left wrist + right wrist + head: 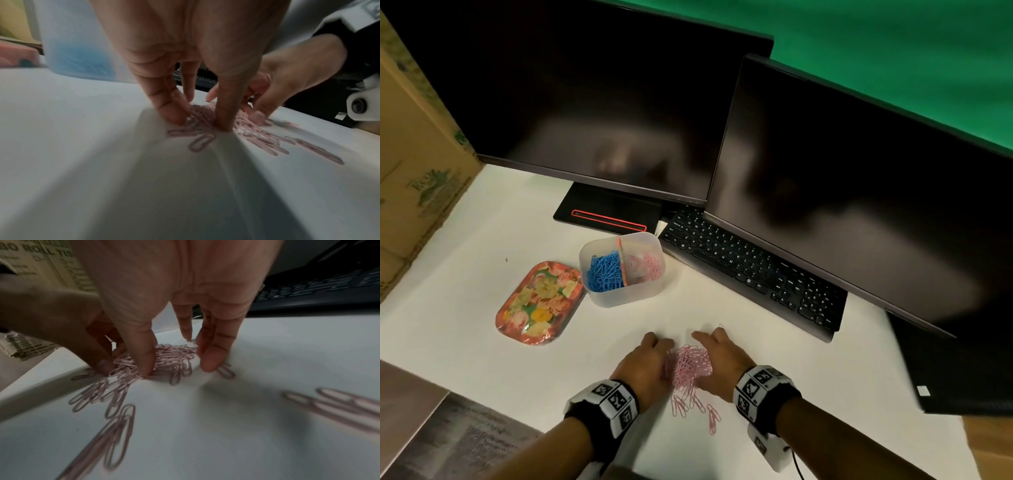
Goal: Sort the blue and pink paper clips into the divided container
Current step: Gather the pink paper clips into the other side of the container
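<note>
At the far left of the white desk (482, 240) lies a floral tray (539, 303), and just right of it, touching or nearly so, stands the divided container (624, 270). Its left compartment holds the blue paper clips (604, 272); its right compartment holds a few pink ones (650, 267). No blue clips show on the desk, so that colour looks done.

Nearer the person, the left hand (645, 365) rests on the left edge of the pink paper clips (690, 365), a loose heap on the desk. Its fingers (170, 112) are spread and fairly straight, tips pressed to the surface against the heap, gripping nothing. The right hand (722, 359) mirrors it on the other side, fingers (211, 360) also extended and apart, herding the clips inward. A few stray clips (697, 407) lie nearer the person, outside both hands.

The clips are light, thin, stiff wire with a smooth coating; they slide easily on the desk and tangle together, so a pinch at the heap's thick middle would probably lift a clump. Strays lying flat likely need a fingertip to slide or tip them up first.

Right of the hands sits a black keyboard (750, 270) under 2 dark monitors (859, 192).
</note>
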### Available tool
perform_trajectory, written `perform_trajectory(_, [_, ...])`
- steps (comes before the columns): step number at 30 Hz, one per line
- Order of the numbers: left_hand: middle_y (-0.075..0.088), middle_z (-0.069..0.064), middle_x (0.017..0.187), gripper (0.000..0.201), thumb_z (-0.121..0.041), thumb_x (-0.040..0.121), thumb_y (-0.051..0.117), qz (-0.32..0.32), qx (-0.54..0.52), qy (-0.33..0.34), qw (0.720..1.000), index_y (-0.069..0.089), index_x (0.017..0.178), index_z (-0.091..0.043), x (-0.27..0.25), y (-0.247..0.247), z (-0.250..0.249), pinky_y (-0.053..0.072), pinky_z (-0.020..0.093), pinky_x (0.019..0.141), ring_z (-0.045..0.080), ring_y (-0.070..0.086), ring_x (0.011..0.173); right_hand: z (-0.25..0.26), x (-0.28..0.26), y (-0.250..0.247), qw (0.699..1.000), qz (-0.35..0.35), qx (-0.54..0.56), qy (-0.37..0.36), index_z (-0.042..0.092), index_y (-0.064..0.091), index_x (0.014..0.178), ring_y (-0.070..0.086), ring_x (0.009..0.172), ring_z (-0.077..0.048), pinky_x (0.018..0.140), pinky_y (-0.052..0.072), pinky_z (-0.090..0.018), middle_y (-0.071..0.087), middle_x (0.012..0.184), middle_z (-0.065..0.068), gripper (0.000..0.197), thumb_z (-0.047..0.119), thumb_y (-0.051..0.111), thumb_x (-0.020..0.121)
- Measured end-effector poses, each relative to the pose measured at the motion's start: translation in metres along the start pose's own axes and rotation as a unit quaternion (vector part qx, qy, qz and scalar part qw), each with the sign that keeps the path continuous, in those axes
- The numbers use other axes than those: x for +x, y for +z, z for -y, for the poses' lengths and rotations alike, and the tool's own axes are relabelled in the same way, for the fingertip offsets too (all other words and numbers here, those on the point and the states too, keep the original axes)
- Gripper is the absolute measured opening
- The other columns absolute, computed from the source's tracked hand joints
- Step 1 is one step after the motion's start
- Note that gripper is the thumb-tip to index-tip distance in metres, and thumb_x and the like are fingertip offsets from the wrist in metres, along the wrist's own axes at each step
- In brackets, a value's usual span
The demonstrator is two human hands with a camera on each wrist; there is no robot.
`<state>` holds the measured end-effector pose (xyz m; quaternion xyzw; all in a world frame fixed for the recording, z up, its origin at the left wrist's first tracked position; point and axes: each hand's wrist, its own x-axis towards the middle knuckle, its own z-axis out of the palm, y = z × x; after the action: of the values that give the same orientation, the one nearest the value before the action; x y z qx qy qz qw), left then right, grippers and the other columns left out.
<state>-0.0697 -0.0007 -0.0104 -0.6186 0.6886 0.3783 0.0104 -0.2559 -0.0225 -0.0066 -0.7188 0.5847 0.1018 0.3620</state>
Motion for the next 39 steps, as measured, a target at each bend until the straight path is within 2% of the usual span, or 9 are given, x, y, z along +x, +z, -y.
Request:
perform_trajectory(8, [0.056, -0.004, 0.094, 0.025, -0.026, 0.081, 0.059, -0.048, -0.08, 0.011, 0.996, 0.067, 0.104, -0.028, 0.015, 0.001, -0.009, 0.047, 0.028, 0.083, 0.02, 0.059, 0.091, 0.018, 0.012, -0.004, 0.999, 0.007, 0.01, -0.041, 0.026, 0.047, 0.132, 0.055, 0.112, -0.029, 0.097, 0.046, -0.039, 0.047, 0.123, -0.005, 0.05, 0.027, 0.062, 0.085])
perform_trajectory(17, [0.063, -0.005, 0.085, 0.015, -0.022, 0.078, 0.06, -0.089, -0.12, -0.012, 0.989, 0.071, 0.087, -0.026, 0.021, -0.009, -0.016, 0.046, 0.023, 0.072, 0.014, 0.06, 0.081, 0.022, 0.017, -0.012, 0.997, -0.026, 0.066, -0.039, 0.015, 0.067, 0.107, 0.063, 0.096, -0.023, 0.085, 0.051, -0.031, 0.066, 0.104, -0.007, 0.023, 0.015, 0.059, 0.086])
perform_trajectory(21, [0.062, -0.007, 0.07, 0.011, -0.015, 0.072, 0.062, -0.077, -0.133, -0.006, 0.988, 0.071, 0.072, -0.022, 0.021, -0.014, -0.02, 0.038, 0.013, 0.057, 0.011, 0.059, 0.07, 0.021, 0.016, -0.018, 0.995, -0.034, 0.09, -0.028, 0.015, 0.07, 0.101, 0.064, 0.089, -0.022, 0.079, 0.052, -0.028, 0.068, 0.097, -0.006, 0.019, 0.014, 0.058, 0.087])
perform_trajectory(25, [0.07, -0.004, 0.074, 0.017, -0.011, 0.074, 0.066, -0.06, -0.188, -0.022, 0.98, 0.075, 0.081, -0.023, 0.021, -0.013, -0.018, 0.051, 0.021, 0.066, 0.011, 0.064, 0.069, 0.017, 0.013, -0.022, 0.99, -0.045, 0.135, -0.009, 0.017, 0.072, 0.108, 0.062, 0.082, -0.012, 0.076, 0.05, -0.02, 0.07, 0.101, -0.002, 0.023, 0.013, 0.061, 0.087])
perform_trajectory(28, [0.073, -0.004, 0.078, 0.017, -0.01, 0.075, 0.071, -0.064, -0.255, -0.059, 0.963, 0.075, 0.087, -0.021, 0.02, -0.008, -0.014, 0.053, 0.017, 0.067, 0.01, 0.066, 0.07, 0.014, 0.011, -0.025, 0.987, -0.038, 0.156, 0.004, 0.013, 0.07, 0.111, 0.061, 0.074, -0.011, 0.072, 0.05, -0.018, 0.07, 0.098, -0.003, 0.024, 0.013, 0.063, 0.088])
perform_trajectory(30, [0.074, 0.003, 0.076, 0.015, -0.004, 0.077, 0.07, -0.049, -0.364, -0.092, 0.926, 0.074, 0.086, -0.015, 0.019, -0.007, -0.012, 0.057, 0.023, 0.066, 0.016, 0.069, 0.069, 0.015, 0.01, -0.027, 0.985, -0.038, 0.166, 0.014, 0.013, 0.069, 0.112, 0.06, 0.068, -0.01, 0.069, 0.05, -0.017, 0.07, 0.1, -0.003, 0.025, 0.015, 0.065, 0.088])
perform_trajectory(33, [0.072, 0.023, 0.087, 0.02, 0.008, 0.083, 0.055, -0.021, -0.559, -0.153, 0.815, 0.069, 0.095, 0.0, 0.021, -0.009, -0.01, 0.059, 0.044, 0.076, 0.035, 0.069, 0.077, 0.02, 0.009, -0.035, 0.984, -0.046, 0.17, 0.011, 0.017, 0.071, 0.107, 0.058, 0.058, -0.005, 0.061, 0.048, -0.016, 0.068, 0.091, 0.002, 0.022, 0.018, 0.067, 0.086])
perform_trajectory(36, [0.067, 0.024, 0.09, 0.023, 0.0, 0.085, 0.044, -0.001, -0.691, -0.181, 0.7, 0.064, 0.095, 0.005, 0.024, -0.013, -0.017, 0.057, 0.035, 0.063, 0.031, 0.064, 0.076, 0.033, 0.009, -0.044, 0.985, -0.054, 0.162, -0.003, 0.018, 0.073, 0.104, 0.062, 0.062, -0.01, 0.063, 0.05, -0.019, 0.071, 0.089, 0.0, 0.02, 0.018, 0.068, 0.085])
perform_trajectory(39, [0.061, 0.017, 0.081, 0.035, -0.026, 0.094, 0.04, 0.014, -0.753, -0.194, 0.629, 0.059, 0.102, 0.002, 0.027, -0.017, -0.025, 0.056, 0.032, 0.056, 0.026, 0.06, 0.067, 0.048, 0.009, -0.052, 0.989, -0.055, 0.132, -0.021, 0.02, 0.072, 0.109, 0.068, 0.081, -0.016, 0.076, 0.055, -0.022, 0.073, 0.1, -0.005, 0.024, 0.019, 0.067, 0.085])
